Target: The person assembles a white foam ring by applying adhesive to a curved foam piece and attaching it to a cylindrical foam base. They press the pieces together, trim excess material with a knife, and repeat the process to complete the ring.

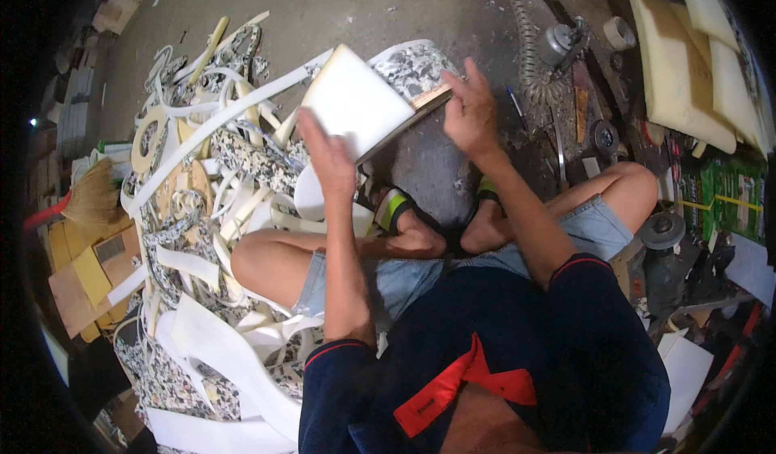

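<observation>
Left hand (331, 159) meets the foam (360, 102), grip unclear; right hand (473, 116) has fingers spread wide; best keep the foam steady.

Through my feed I see a workshop: foam offcuts (230, 345) heap at frame left, with a coiled hose (525, 46) and foam sheets (675, 82) upper right.

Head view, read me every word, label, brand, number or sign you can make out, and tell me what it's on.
Green packaging at the right: printed, but too small and skewed to read surely, so nothing quoted.
White foam piece by the left hand: no writing visible.
Dark shirt: no writing visible.
</observation>
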The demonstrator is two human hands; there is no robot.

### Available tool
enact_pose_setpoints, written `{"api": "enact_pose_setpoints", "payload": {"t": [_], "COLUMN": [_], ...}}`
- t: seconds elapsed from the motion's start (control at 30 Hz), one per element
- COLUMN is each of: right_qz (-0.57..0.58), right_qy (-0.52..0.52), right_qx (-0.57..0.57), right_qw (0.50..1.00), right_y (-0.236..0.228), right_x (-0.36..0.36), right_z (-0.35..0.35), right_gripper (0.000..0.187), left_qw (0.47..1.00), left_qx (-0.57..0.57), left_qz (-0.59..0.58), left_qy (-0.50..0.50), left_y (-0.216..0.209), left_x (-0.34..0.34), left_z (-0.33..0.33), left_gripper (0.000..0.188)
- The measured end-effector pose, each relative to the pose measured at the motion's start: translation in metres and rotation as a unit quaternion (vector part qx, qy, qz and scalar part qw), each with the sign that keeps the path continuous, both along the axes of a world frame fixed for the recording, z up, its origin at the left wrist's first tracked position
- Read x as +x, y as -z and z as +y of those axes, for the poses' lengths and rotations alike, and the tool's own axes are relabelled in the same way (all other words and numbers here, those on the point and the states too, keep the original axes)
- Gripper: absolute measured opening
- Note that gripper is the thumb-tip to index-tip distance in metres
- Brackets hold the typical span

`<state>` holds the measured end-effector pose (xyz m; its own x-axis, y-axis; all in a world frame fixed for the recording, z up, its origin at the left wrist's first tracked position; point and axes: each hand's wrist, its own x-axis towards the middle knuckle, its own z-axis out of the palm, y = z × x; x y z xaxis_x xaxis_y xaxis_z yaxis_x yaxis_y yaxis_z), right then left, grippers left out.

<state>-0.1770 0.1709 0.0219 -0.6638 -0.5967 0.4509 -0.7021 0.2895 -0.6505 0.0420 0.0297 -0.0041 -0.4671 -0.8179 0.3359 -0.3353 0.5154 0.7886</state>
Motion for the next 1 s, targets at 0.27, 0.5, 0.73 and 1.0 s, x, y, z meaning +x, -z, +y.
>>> {"api": "enact_pose_setpoints", "payload": {"t": [0.27,0.5,0.73,1.0], "right_qz": [-0.086,-0.051,-0.007,0.091], "right_qy": [-0.101,-0.191,-0.213,-0.169], "right_qx": [0.121,0.223,0.145,0.103], "right_qw": [0.984,0.955,0.966,0.976], "right_y": [-0.086,-0.087,-0.084,-0.056], "right_x": [-0.019,-0.008,-0.015,-0.018], "right_z": [-0.033,-0.081,-0.097,-0.1], "right_gripper": [0.04,0.058,0.042,0.051], "left_qw": [0.97,0.962,0.955,0.967], "left_qx": [-0.187,-0.229,-0.235,-0.193], "left_qz": [-0.148,-0.139,-0.18,-0.163], "left_qy": [0.055,0.051,0.035,0.04], "left_y": [-0.014,-0.013,-0.018,-0.021], "left_x": [-0.017,-0.025,-0.026,-0.026], "left_z": [0.032,0.025,0.02,0.02], "left_gripper": [0.117,0.11,0.106,0.106]}}
